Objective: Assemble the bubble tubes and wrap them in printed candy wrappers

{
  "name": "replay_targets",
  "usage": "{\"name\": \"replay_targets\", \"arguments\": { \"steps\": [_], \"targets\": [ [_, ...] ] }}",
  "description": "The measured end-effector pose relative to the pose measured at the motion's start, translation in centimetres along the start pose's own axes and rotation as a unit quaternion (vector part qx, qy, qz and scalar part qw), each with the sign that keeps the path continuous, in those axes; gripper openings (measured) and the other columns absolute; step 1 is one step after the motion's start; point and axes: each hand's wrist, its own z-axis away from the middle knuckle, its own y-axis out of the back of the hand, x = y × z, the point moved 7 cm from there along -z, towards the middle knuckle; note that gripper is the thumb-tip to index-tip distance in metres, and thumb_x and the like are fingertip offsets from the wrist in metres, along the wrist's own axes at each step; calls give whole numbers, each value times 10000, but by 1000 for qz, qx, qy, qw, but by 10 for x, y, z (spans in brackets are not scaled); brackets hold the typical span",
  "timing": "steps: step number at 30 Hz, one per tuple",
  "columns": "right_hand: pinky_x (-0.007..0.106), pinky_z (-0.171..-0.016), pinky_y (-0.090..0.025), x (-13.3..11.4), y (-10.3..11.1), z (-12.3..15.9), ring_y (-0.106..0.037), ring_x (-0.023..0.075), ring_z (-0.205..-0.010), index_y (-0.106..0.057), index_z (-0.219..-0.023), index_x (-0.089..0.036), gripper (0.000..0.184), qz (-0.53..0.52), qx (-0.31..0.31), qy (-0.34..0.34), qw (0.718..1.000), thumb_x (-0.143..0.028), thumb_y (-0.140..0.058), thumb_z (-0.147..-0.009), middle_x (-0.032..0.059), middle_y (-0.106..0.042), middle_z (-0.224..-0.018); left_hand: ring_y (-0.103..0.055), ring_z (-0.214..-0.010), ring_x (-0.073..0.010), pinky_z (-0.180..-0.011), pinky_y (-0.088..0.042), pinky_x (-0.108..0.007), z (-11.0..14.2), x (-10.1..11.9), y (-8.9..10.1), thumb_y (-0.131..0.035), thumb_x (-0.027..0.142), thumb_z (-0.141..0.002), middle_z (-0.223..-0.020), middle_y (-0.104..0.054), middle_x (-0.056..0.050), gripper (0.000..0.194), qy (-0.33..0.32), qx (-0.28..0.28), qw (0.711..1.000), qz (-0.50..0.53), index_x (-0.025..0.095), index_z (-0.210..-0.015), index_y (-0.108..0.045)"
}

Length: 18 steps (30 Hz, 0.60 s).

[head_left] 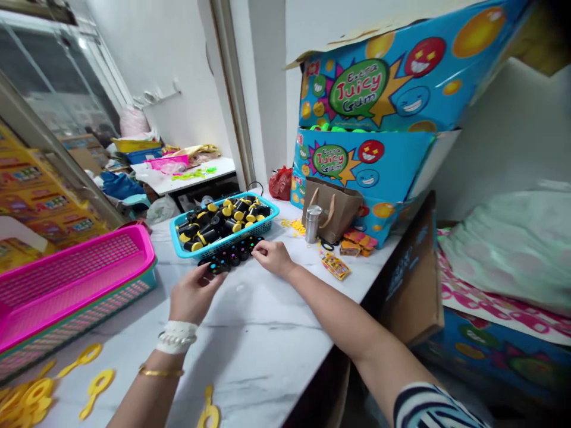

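Rows of small black cylinders (229, 257) with coloured dots on top stand on the marbled table, just in front of a blue basket (187, 252). My left hand (193, 292) curls its thumb and fingers round a black cylinder at the left end of the rows. At the right end, my right hand (273, 258) is closed in a pinch against the cylinders. Whatever sits between its fingertips is too small to make out. Inside the basket lie many black cylinders with yellow ends (232, 224), heaped loosely.
Stacked pink and teal baskets (75, 270) stand at left, with yellow ring-ended wands (97, 392) before them. A metal canister (313, 224), a brown paper bag (343, 205), small yellow pieces (296, 226) and candy packets (335, 265) lie right, below blue gum cartons (357, 157).
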Motion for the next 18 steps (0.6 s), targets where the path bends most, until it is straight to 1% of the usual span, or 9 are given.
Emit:
{"name": "replay_targets", "arguments": {
  "steps": [3, 5, 7, 9, 12, 14, 16, 17, 18],
  "targets": [
    [297, -684, -526, -1, -1, -2, -617, 117, -638, -663, -844, -156, 253, 6, -4, 2, 1000, -383, -601, -937, -19, -653, -707, -588, -650, -181, -610, -408, -260, 13, -10, 27, -596, 632, -738, -666, -650, 22, 497, -6, 11, 1000, -15, 229, -1003, -716],
    [292, -680, -529, -6, 0, 0, -620, 115, -645, -660, -834, -155, 264, 0, -13, 10, 1000, -393, -606, -934, -18, -655, -718, -559, -600, -166, -595, -405, -255, 33, -21, 39, -606, 606, -738, -616, -618, 33, 455, -16, 8, 999, -40, 236, -977, -719],
    [287, -669, -524, -12, 2, 7, -621, 116, -647, -658, -829, -149, 248, -17, -23, 15, 999, -375, -621, -924, -18, -659, -724, -554, -587, -155, -604, -419, -252, 64, -34, 50, -608, 543, -753, -630, -626, 27, 385, -18, -6, 999, -47, 228, -944, -719],
    [298, -680, -516, -13, 4, 15, -626, 127, -670, -659, -839, -146, 227, -38, -29, 12, 999, -356, -624, -916, -7, -670, -749, -572, -617, -151, -629, -435, -251, 101, -46, 59, -612, 450, -768, -698, -659, 6, 315, -11, -26, 999, -38, 208, -941, -717],
    [351, -708, -474, 1, 1, 20, -619, 200, -691, -697, -810, -179, 162, -54, -24, -9, 998, -308, -613, -861, 40, -690, -738, -579, -661, -148, -651, -442, -249, 153, -65, 67, -648, 313, -772, -752, -665, -17, 275, 17, -34, 999, -36, 176, -1002, -711],
    [383, -728, -446, 12, -5, 20, -615, 244, -701, -705, -796, -215, 146, -51, -25, -18, 998, -317, -603, -823, 52, -684, -718, -569, -660, -140, -644, -440, -244, 180, -79, 67, -651, 219, -773, -747, -653, -17, 258, 48, -30, 998, -33, 168, -1018, -710],
    [400, -732, -429, 18, -9, 20, -609, 268, -701, -697, -777, -250, 138, -40, -31, -26, 998, -346, -602, -802, 41, -662, -687, -557, -634, -131, -625, -441, -240, 201, -87, 68, -674, 157, -748, -731, -644, -1, 356, 85, -31, 996, -14, 169, -1104, -686],
    [404, -734, -424, 19, -8, 21, -608, 275, -706, -693, -780, -259, 141, -32, -30, -31, 999, -361, -598, -801, 38, -653, -679, -547, -612, -125, -613, -444, -240, 209, -86, 71, -698, 149, -731, -728, -642, 8, 449, 99, -26, 995, 0, 171, -1178, -653],
    [405, -731, -419, 20, -6, 23, -607, 278, -708, -689, -779, -260, 146, -24, -26, -39, 999, -373, -598, -798, 39, -645, -670, -533, -586, -118, -599, -448, -241, 216, -81, 79, -722, 155, -720, -734, -641, 16, 543, 104, -11, 994, 17, 172, -1251, -608]
  ]
}}
